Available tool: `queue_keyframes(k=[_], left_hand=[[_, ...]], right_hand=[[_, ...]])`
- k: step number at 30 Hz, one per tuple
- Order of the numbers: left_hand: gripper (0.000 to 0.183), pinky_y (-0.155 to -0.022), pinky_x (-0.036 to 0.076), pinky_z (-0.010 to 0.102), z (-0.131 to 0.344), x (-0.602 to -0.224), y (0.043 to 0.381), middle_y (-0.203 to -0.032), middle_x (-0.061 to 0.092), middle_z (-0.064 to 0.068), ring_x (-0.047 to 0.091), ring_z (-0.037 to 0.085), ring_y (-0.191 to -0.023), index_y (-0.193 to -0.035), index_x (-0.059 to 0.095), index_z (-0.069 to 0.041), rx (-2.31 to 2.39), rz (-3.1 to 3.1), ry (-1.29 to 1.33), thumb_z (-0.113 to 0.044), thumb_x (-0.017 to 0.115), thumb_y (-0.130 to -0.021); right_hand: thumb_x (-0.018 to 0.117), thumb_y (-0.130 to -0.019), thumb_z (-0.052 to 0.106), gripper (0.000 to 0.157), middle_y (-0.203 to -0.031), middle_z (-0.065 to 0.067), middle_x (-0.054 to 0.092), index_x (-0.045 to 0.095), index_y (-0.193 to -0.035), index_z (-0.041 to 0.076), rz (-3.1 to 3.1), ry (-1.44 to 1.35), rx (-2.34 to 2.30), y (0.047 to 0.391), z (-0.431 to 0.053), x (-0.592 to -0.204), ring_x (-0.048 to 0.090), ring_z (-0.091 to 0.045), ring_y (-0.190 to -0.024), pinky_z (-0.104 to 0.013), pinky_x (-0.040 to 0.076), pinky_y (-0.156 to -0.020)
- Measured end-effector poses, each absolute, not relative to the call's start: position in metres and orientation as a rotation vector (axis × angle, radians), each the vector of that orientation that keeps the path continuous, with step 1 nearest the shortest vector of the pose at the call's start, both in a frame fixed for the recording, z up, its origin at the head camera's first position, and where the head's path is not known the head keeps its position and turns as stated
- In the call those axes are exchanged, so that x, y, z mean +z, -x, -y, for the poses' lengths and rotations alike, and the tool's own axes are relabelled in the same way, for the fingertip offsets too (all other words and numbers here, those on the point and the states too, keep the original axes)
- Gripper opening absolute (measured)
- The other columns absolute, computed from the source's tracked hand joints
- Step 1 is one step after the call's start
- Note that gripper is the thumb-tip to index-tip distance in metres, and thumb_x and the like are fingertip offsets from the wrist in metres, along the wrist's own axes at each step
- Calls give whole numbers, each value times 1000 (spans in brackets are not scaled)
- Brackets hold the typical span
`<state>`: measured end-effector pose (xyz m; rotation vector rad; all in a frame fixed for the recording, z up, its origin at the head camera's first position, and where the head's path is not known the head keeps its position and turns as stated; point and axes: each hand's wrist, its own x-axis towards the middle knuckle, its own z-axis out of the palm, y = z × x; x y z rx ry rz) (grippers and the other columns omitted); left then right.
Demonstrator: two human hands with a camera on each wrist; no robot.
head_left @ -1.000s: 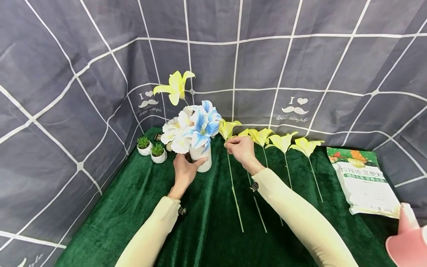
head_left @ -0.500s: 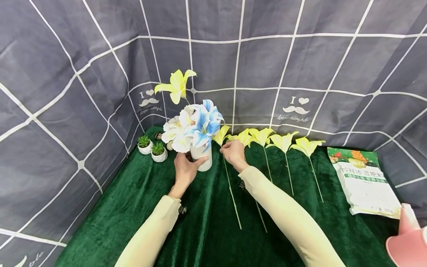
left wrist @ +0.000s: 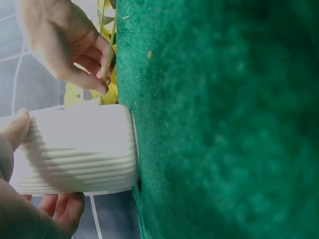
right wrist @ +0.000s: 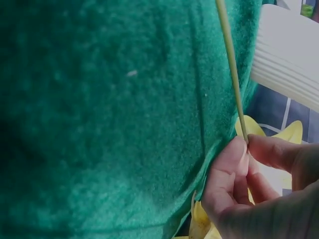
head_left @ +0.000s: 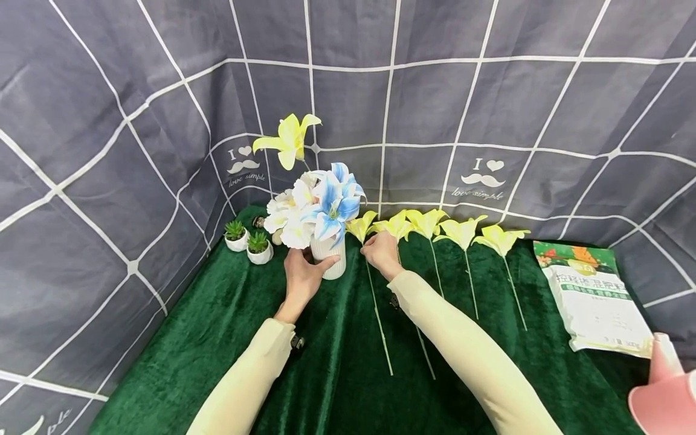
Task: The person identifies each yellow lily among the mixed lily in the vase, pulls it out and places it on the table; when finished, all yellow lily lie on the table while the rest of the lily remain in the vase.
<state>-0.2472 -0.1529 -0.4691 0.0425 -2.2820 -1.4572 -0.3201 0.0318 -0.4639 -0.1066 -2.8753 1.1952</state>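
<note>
My left hand [head_left: 302,275] grips the ribbed white vase [left wrist: 84,149] low on its side, with fingers and thumb around it. From the vase rise white flowers [head_left: 290,211], a blue lily [head_left: 334,205] and a tall yellow lily [head_left: 290,140]. Just right of the vase, my right hand [head_left: 382,252] pinches the thin green stem [right wrist: 232,64] of a yellow lily [head_left: 361,226] below its bloom, between thumb and fingertips. That stem slants down over the green cloth toward the front. Beyond my right hand lie several more yellow lilies [head_left: 458,232] in a row.
Two small potted succulents [head_left: 259,248] stand left of the vase. At the right lies a white and green packet [head_left: 595,302], with a pink watering can [head_left: 666,399] at the edge. A grey checked curtain [head_left: 424,109] backs the green cloth [head_left: 348,374].
My right hand has moved a little left and down, bringing the pinched yellow lily closer to the vase and lower; it hardly moves in the last half second. My left hand stays on the vase.
</note>
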Motion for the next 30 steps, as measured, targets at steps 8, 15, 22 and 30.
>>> queue_keyframes(k=[8,15,22,30], left_hand=[[71,-93,58,48,152,-471,247,-123,64,17,69,34,-111,-132,54,-7,-1464,2285,-49,-28,91,-75],[71,-92,58,48,151,-472,246,-123,64,17,69,33,-111,-133,54,-7,-1461,2277,-39,-27,91,-75],[70,-88,59,49,153,-471,247,-120,65,17,70,35,-106,-132,55,-9,-1433,2280,-10,-27,91,-75],[70,-89,59,50,153,-469,246,-122,64,17,69,36,-108,-133,54,-9,-1470,2281,-14,-28,91,-76]], right_hand=[[80,-84,17,9,-91,-9,80,83,-83,8,2892,56,1214,313,-39,-458,70,-32,-98,-44,58,-90],[77,-87,23,12,-82,-9,79,83,-90,13,2842,61,1345,295,-62,-429,73,-20,-77,-32,57,-71],[76,-90,26,15,-84,-9,78,81,-95,13,2748,-5,1456,271,-86,-373,72,-18,-71,-24,51,-61],[77,-89,29,17,-100,-5,80,81,-100,17,2601,-175,1477,256,-85,-299,72,-12,-77,-25,54,-69]])
